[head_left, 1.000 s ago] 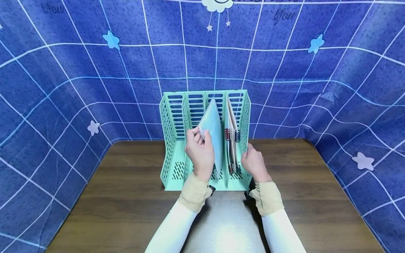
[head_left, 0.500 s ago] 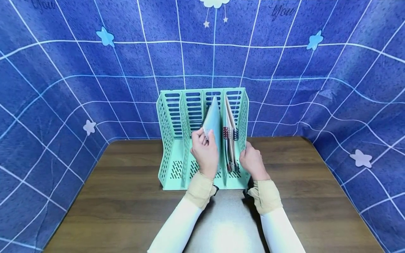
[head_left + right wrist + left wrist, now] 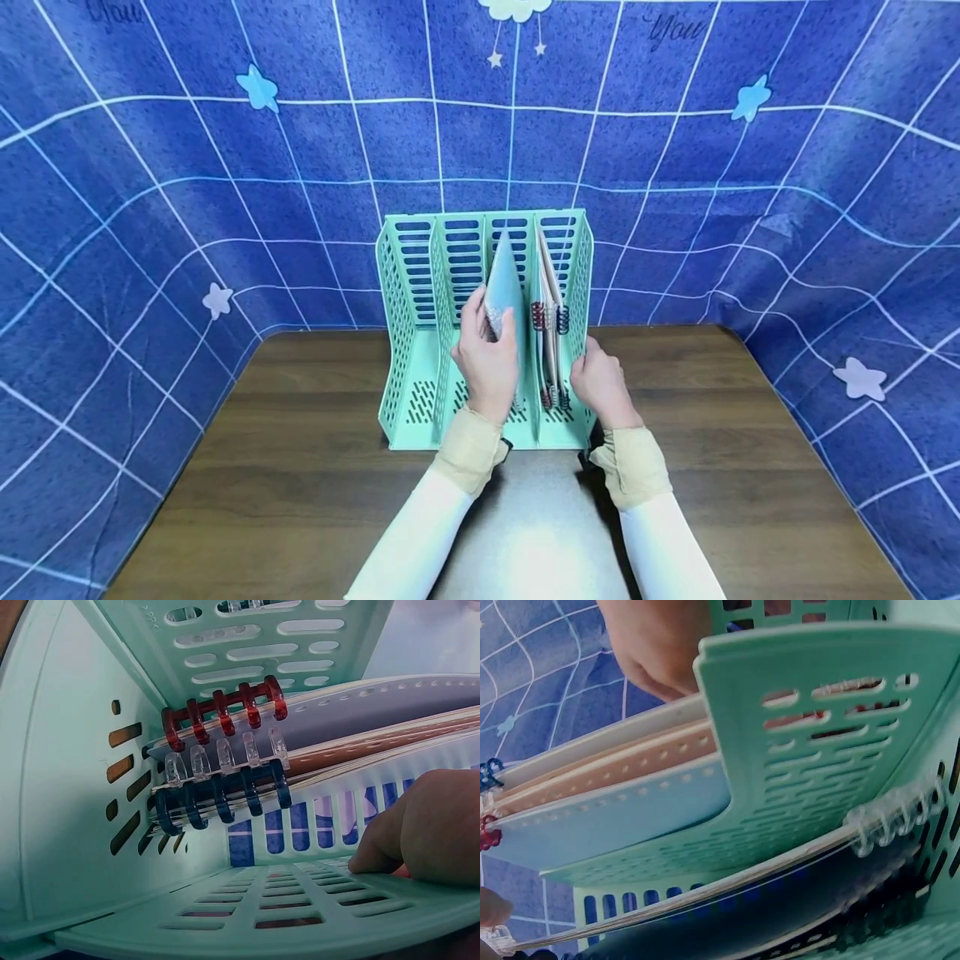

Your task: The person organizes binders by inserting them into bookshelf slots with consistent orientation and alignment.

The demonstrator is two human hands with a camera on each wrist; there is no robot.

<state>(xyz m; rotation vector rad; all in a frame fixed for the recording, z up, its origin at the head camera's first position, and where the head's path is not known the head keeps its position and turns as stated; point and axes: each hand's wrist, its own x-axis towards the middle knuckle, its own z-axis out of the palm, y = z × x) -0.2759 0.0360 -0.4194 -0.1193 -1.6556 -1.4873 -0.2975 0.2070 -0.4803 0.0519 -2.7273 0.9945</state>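
A mint-green file rack (image 3: 405, 367) with upright dividers stands on the table. In its third compartment from the left is a light blue ring notebook (image 3: 505, 279) with clear rings (image 3: 896, 817). My left hand (image 3: 486, 367) holds its ringed spine, fingers on the left and thumb on the right. A dark notebook with black rings (image 3: 877, 919) lies beside it in the left wrist view. My right hand (image 3: 600, 382) grips the rack's right side wall (image 3: 285, 900). The rightmost compartment holds notebooks with red rings (image 3: 225, 709), clear rings and dark blue rings (image 3: 221, 796).
The rack rests on a brown wooden table (image 3: 300, 433). Behind it and at both sides hangs a blue gridded cloth (image 3: 330, 150) with stars. The rack's two left compartments show bare slotted floors, the second partly behind my left hand.
My left hand first shifted right with the light blue notebook, which now leans less to the left. Its fingers then reached further up along the spine. My right hand stays on the rack wall.
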